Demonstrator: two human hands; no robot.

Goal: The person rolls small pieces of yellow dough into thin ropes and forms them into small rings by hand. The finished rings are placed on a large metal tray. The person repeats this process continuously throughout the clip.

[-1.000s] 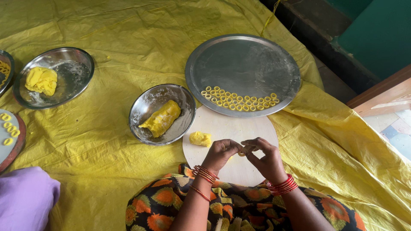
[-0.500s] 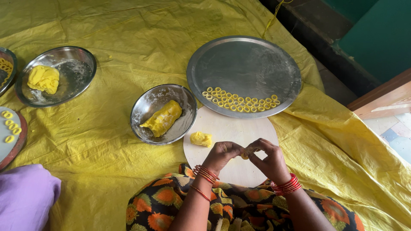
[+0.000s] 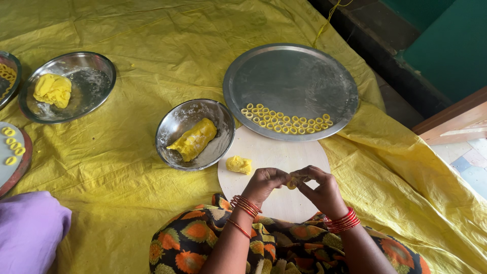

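From the head view, the left hand (image 3: 265, 183) and the right hand (image 3: 320, 191) met over a round white board (image 3: 276, 152). Both hands pinched one small bit of yellow dough (image 3: 292, 182) between their fingertips — the grip of each hand was closed tight on it, with the fingers curled in. The bit of dough was held just above the near part of the board, close to the person's lap. Red bangles sat on both wrists.

A small lump of dough (image 3: 238, 164) lay on the board, just left of the hands. Beside the board on the left stood a steel bowl (image 3: 173, 127) with a long roll of yellow dough (image 3: 194, 140) inside it. Behind the board lay a big round steel plate (image 3: 289, 76), touching the board's far edge. Little yellow dough rings (image 3: 285, 122) sat in rows along the plate's near side — the other part of the plate was bare.

Far to the left was another steel bowl (image 3: 91, 81) with a crumpled lump of yellow dough (image 3: 52, 90) in it. At the left edge, a few more rings lay on a flat board (image 3: 20, 162). A purple cloth (image 3: 30, 231) showed in the bottom left corner. Everything sat on a yellow sheet (image 3: 127, 203) spread over the floor
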